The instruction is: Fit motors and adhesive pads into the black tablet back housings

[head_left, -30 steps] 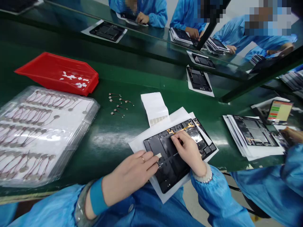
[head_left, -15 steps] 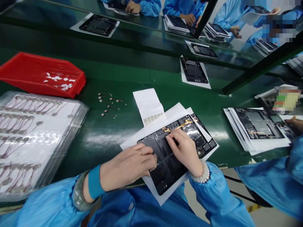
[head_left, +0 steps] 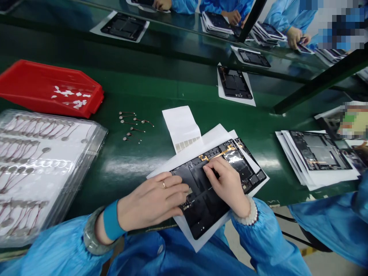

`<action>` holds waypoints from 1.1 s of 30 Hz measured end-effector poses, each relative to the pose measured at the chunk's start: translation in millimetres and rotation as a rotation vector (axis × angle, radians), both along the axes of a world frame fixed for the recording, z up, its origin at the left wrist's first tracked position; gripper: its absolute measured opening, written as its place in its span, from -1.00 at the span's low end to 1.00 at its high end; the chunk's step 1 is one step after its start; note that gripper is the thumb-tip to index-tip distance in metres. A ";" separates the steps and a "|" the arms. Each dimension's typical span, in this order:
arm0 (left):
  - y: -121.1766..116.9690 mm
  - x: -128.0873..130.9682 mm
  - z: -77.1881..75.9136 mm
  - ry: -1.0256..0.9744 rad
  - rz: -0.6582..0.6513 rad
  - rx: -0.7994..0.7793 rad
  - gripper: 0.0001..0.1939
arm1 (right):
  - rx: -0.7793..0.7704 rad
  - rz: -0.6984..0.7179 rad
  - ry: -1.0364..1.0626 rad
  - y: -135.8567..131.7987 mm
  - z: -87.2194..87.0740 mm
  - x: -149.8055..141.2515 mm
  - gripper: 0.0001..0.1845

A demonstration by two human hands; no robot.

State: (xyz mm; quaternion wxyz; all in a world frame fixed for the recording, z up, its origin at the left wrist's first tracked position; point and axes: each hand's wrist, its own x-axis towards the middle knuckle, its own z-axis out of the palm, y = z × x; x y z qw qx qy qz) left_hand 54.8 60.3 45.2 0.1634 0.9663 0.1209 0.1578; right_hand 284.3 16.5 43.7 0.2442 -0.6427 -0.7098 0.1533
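1. Workpiece: black tablet rear panel [head_left: 198,218] lies angled on a white paper sheet [head_left: 198,151], on the green counter [head_left: 138,180], directly before you. Sheet prob. shields panel from counter surface.
2. L hand [head_left: 152,201]: rests across panel's lower-L edge, fingers [head_left: 179,188] extended, not clenched, just beside a small tan tab [head_left: 189,190]. Position likely steadies panel.
3. R hand [head_left: 227,188]: fingers [head_left: 209,172] bent down on panel's centre, near gold flex cable [head_left: 218,155]. Cannot tell if either hand grasps a small part under its tips.
4. Wired coin parts [head_left: 133,124] lie loose L of sheet, prob. set out for quick reach. Clear plastic tray [head_left: 99,132] of similar parts sits further L; red bin [head_left: 97,101] sits behind it.
5. Stacked panels on sheets [head_left: 319,153] sit to your R, apart from work area.
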 end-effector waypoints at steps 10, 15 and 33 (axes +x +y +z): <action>5.8 -6.7 7.1 -0.094 0.203 -0.189 -0.76 | -0.043 -0.012 0.039 -0.6 1.8 0.5 -0.81; 41.0 -30.8 11.8 -0.125 0.884 -0.038 -0.82 | -0.051 -0.003 0.077 1.5 2.1 2.7 -0.81; 89.0 -26.2 14.6 0.039 1.057 0.052 -0.70 | -0.024 0.030 0.119 10.3 -8.8 14.2 -0.69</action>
